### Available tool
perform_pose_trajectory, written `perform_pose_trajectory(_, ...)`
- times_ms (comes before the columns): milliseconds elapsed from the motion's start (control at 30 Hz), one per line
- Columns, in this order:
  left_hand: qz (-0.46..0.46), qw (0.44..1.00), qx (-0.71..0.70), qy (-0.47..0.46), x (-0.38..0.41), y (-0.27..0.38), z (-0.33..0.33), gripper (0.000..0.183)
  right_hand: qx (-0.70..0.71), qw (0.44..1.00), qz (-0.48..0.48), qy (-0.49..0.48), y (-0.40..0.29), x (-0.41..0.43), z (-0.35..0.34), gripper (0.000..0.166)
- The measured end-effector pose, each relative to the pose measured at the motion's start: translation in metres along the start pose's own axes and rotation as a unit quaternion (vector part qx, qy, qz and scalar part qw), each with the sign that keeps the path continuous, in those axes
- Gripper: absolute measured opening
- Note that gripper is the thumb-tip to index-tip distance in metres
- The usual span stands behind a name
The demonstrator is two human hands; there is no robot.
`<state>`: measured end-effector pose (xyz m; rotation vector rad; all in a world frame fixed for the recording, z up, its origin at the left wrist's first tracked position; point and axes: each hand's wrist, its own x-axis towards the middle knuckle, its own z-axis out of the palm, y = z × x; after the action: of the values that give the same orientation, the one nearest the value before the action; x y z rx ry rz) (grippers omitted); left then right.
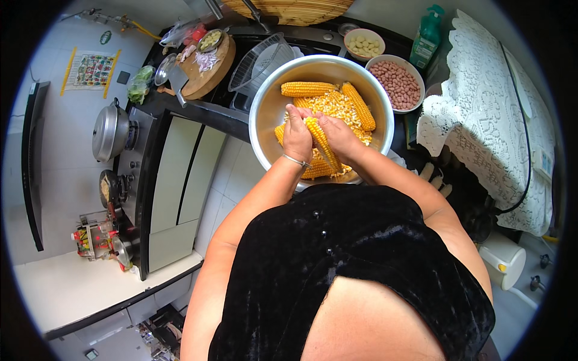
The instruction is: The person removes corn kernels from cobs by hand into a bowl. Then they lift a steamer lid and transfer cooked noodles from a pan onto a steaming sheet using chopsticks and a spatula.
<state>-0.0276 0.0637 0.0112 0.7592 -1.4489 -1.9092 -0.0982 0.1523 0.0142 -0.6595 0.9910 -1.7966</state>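
Both hands are over a large steel basin (264, 149) and grip one ear of corn (321, 140) between them. My left hand (299, 133), with a bangle at the wrist, holds its left side; my right hand (339, 135) presses on its right side. Loose corn kernels (332, 106) lie in the basin below. Among them rest more whole ears: one corn ear (309, 89) along the far wall, another corn ear (360, 106) at the right, and a corn ear (319, 169) nearest me. My forearms and hands hide part of the basin's contents.
Right of the basin stand a bowl of pink peanuts (395, 85) and a bowl of pale peeled cloves or beans (365, 45). A clear plastic basket (262, 61) is behind it. Leftward, a cleaver (178, 83) leans by a round cutting board (205, 74) with sliced onion.
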Motion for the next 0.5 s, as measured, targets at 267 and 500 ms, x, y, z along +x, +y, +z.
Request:
perform_pose_trajectory(267,0.093,0.988,0.121,0.001,-0.0012,0.0050,0.0017,0.058,-0.026,0.999,-0.028,-0.024,-0.0054,0.0009,-0.0003,0.046)
perform_pose_trajectory(500,0.087,0.989,0.118,-0.006,-0.0028,0.0060,0.0031,0.056,0.022,1.000,0.001,0.000,-0.0072,-0.0026,0.0038,0.044)
